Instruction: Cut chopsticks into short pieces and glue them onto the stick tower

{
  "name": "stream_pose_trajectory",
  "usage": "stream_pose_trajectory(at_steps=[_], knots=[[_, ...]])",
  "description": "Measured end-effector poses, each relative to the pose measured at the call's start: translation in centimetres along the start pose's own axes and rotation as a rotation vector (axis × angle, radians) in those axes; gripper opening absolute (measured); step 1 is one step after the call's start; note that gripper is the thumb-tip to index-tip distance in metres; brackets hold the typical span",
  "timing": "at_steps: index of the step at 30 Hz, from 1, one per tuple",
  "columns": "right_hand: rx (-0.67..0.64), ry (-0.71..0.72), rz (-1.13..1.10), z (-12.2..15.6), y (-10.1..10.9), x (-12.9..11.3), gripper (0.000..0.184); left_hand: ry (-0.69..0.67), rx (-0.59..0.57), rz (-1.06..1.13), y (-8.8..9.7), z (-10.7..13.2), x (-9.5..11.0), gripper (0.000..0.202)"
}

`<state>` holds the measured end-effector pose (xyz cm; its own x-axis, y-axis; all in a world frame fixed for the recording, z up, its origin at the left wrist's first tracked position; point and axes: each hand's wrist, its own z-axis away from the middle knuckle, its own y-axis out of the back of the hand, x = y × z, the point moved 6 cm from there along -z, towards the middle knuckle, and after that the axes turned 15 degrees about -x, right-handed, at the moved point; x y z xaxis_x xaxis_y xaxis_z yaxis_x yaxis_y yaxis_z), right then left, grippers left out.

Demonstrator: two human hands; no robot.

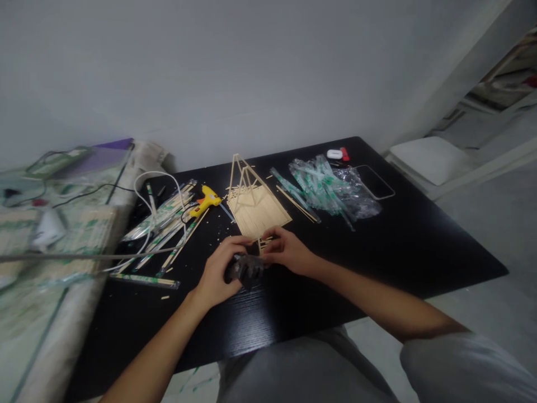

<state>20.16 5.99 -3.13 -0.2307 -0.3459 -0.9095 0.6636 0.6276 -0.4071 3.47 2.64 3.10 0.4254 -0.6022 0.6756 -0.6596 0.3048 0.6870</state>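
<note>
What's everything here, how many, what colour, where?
Table: 1, black, centre
Stick model: 1, pale, mid-table
Glue gun: 1, yellow, left of model
Packaged sticks: several, pale, left
Cables: several, white, black, grey, left
Wrappers: many, clear-green, right of model
Case: 1, white, table's back right
Red item: 1, red, beside case
Rimmed panel: 1, dark, beside wrappers
Purple sheet: 1, purple, far left
Seat: 1, white, far right
Unclear object: 1, dark, in left hand
Left hand: 1, bare, holding unclear object
Right hand: 1, bare, by model's near edge
</note>
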Motion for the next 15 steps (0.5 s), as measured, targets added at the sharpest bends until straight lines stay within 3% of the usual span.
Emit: stream_pose_trajectory(at_steps=[7,12,15], knots=[[0.122,0.133,0.236,0.5,0.9,-1.8,0.054,0.366,0.029,-0.249,1.9,0.3,-3.0,0.019],[0.183,0.207,0.416,0.9,1.4,-2.5,0.060,0.586,-0.131,-0.477,2.0,0.1,-4.3,0.022],[0.214,0.233,0.517,1.0,1.6,-2.7,0.063,0.640,-0.222,-0.570,1.8,0.0,-4.1,0.021]])
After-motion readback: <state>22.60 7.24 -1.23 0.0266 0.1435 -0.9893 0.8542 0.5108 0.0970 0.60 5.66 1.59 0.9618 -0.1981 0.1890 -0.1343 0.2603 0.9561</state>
